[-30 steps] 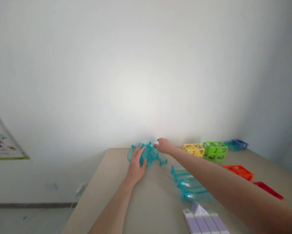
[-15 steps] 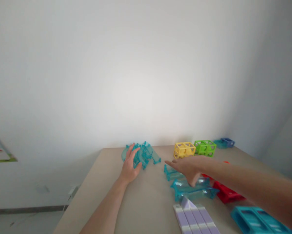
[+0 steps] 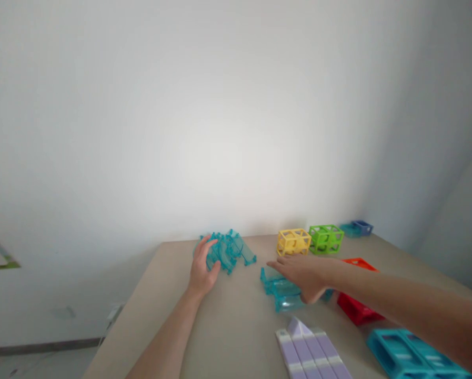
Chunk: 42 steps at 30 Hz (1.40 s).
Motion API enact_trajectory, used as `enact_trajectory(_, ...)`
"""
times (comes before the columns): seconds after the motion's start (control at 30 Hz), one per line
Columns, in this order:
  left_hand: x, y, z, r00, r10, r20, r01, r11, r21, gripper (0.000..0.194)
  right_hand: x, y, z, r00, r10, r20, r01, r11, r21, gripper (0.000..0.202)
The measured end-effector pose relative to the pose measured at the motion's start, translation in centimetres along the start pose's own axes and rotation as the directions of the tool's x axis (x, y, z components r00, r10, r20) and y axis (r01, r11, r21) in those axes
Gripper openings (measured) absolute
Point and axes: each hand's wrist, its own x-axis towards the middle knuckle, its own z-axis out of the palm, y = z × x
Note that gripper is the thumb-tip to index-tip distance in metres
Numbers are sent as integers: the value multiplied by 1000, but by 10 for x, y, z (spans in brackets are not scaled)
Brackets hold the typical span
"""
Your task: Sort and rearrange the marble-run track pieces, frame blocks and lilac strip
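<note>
Your wide left hand (image 3: 202, 273) likely corrals the twelve-o'clock pile (image 3: 233, 252); right hand (image 3: 307, 271) covers one-o'clock tubes (image 3: 289, 303), can't tell its grip.

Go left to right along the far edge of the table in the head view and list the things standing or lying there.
Pile of see-through teal pieces → yellow open-frame block → green open-frame block → small patch of teal plastic → dark blue block.
</note>
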Motion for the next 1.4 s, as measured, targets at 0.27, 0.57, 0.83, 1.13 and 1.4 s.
enact_trajectory(0.27, 2, 1, 0, 994, -65, -91, 59, 996, -67, 42, 12, -5, -19, 994, 89, -59, -83, 991, 105, 67)
enact_trajectory(0.57, 1, 8, -3, 974, -104, -202, 83, 991, -107, 38, 80, -33, -43, 924, 325, -203, -174, 828, 533, 32)
enact_trajectory(0.83, -6, 16, 2, 991, -36, -130, 9, 979, -203, 54, 161, -78, -36, 918, 374, -128, -68, 468, 881, 28)
enact_trajectory(1.13, 1, -2, 6, 936, -240, -258, 210, 968, -140, 43, 194, -58, -31, 873, 487, 17, -88, 125, 988, 33)
enact_trajectory(1.4, 6, -5, 8, 938, -266, -221, 263, 964, -45, 39, 188, -40, -33, 860, 507, 64, -93, 31, 995, 32)
